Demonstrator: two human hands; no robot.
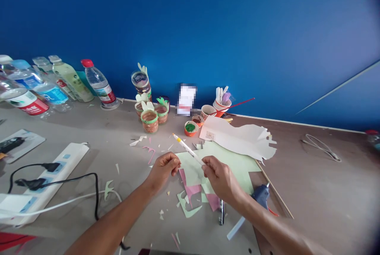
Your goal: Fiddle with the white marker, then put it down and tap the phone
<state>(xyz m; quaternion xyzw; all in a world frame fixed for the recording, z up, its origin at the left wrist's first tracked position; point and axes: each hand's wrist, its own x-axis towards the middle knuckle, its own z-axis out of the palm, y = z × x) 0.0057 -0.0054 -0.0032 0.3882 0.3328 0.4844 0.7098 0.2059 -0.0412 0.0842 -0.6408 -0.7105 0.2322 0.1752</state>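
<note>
I am watching the white marker point(189, 150) slanting above pale green paper point(237, 162), the right hand point(220, 175) pinching its rear. The left hand point(165, 167) is curling closed nearby; contents I cannot tell. Brown cups point(150, 123) are standing beyond.

From the wearer's head, the one view faces forward and down across the bench point(326, 195), near the left hand point(165, 165) and right hand point(219, 176), toward a blue wall point(208, 29) up top.
</note>
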